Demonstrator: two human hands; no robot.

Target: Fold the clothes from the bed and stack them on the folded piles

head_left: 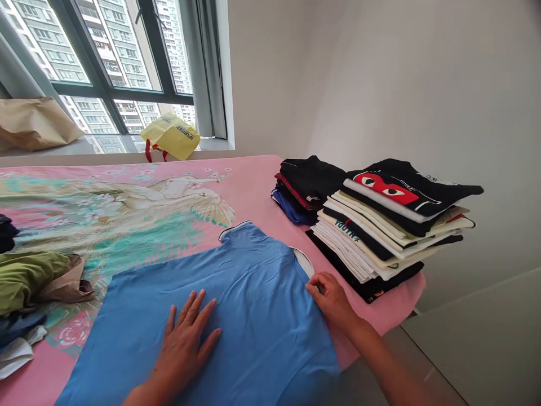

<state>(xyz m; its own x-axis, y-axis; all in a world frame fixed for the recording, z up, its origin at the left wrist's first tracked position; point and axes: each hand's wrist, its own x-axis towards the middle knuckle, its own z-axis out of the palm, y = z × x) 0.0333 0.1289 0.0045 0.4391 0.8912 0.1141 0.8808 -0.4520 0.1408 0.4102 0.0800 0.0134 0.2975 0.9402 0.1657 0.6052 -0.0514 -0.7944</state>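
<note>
A blue T-shirt [236, 304] lies spread across the near part of the bed, its collar and a white-lined edge toward the right. Flat on the middle of the shirt rests my left hand [186, 335], fingers spread. My right hand [332, 299] pinches the shirt's right edge, just below the white-lined part, with thumb and forefinger together. The lower end of the shirt runs out of view at the bottom.
A tall stack of folded T-shirts [372, 242] stands at the right, beside a smaller dark stack [310, 183]. Crumpled clothes [34, 282] lie at the left on the pink bedsheet [253, 192]. A yellow bag [173, 135] and a brown paper bag [38, 121] sit by the window.
</note>
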